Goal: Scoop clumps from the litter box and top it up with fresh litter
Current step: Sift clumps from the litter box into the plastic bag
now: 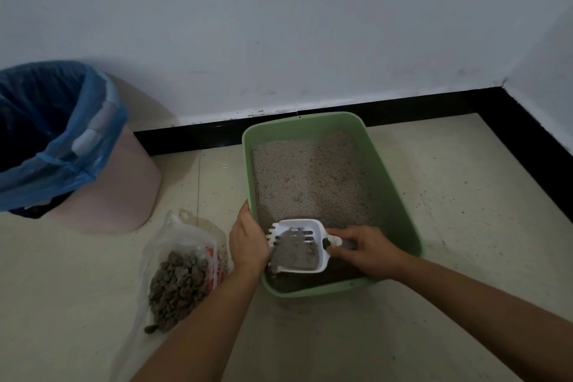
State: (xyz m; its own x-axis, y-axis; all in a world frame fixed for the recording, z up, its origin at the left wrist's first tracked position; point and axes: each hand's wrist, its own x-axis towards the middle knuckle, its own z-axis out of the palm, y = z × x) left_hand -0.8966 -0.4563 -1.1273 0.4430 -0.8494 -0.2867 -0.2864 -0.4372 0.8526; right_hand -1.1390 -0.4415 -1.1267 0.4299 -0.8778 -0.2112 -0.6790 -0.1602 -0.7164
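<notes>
- Head view: a white slotted litter scoop (310, 226), heaped with grey litter, is held by its handle in the curled fingers of the right hand (362, 253)
- The green litter box (393, 170) is gripped at its near left rim by the left hand (248, 242), fingers curled over beside the scoop's teeth
- Dark clumps (178, 285) are piled on a plastic bag (173, 236) left of those fingers
</notes>
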